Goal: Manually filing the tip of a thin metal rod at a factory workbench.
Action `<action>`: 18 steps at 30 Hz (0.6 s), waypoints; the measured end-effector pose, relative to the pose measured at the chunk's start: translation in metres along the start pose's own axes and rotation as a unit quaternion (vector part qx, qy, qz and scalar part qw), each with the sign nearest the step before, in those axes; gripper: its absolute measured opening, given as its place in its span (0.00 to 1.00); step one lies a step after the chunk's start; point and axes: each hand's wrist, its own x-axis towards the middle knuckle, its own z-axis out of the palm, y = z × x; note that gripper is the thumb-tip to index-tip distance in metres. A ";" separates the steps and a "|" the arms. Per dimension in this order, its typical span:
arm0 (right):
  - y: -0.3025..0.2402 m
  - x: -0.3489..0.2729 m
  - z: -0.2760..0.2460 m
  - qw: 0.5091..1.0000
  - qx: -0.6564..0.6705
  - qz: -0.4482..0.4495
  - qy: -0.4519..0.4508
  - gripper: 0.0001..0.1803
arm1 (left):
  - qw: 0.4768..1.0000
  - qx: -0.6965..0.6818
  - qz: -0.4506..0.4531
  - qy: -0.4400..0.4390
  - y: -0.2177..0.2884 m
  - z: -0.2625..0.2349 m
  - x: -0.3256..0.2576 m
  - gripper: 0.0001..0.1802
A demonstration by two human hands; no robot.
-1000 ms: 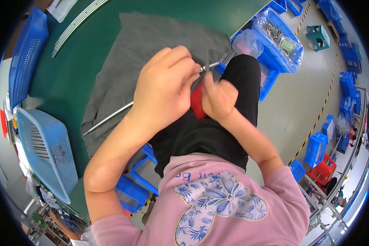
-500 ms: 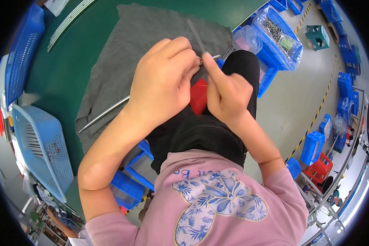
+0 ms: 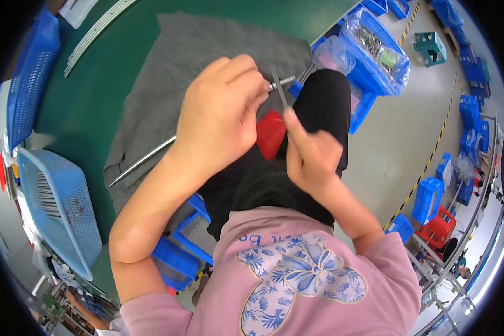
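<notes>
My left hand [image 3: 221, 109] is closed round a slim shiny metal rod [image 3: 144, 159]. The rod's pointed end sticks out below the wrist, and its other end shows past the fingertips. In my right hand [image 3: 315, 159] is a narrow, flat grey metal file [image 3: 280, 92], the index finger stretched along it. The file lies across the rod's far end, just right of the left fingertips; whether they touch is unclear. The right hand hides the file's grip end. Beneath the hands, a red piece [image 3: 270, 134] rests on my black-trousered lap.
A dark grey cloth [image 3: 162, 67] covers part of the green table [image 3: 101, 78]. Thin rods [image 3: 92, 36] lie at the far left. A light blue basket [image 3: 75, 207] stands at left. Blue bins with metal parts [image 3: 381, 61] are at right, near a green stool [image 3: 431, 49].
My right hand has drawn the file back toward my body, so its tip now sits close to the rod. The left hand and the rod have barely moved.
</notes>
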 end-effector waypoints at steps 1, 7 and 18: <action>-0.001 0.019 0.002 0.999 0.004 -0.029 0.030 0.28 | 1.000 0.005 0.005 0.000 0.001 -0.002 0.000 0.07; -0.006 -0.005 -0.001 1.000 0.004 0.009 0.003 0.29 | 1.000 0.003 0.003 0.013 -0.002 0.000 0.002 0.07; -0.003 0.020 0.001 0.998 -0.012 -0.051 0.046 0.28 | 1.000 0.021 0.018 -0.003 -0.002 -0.004 0.003 0.07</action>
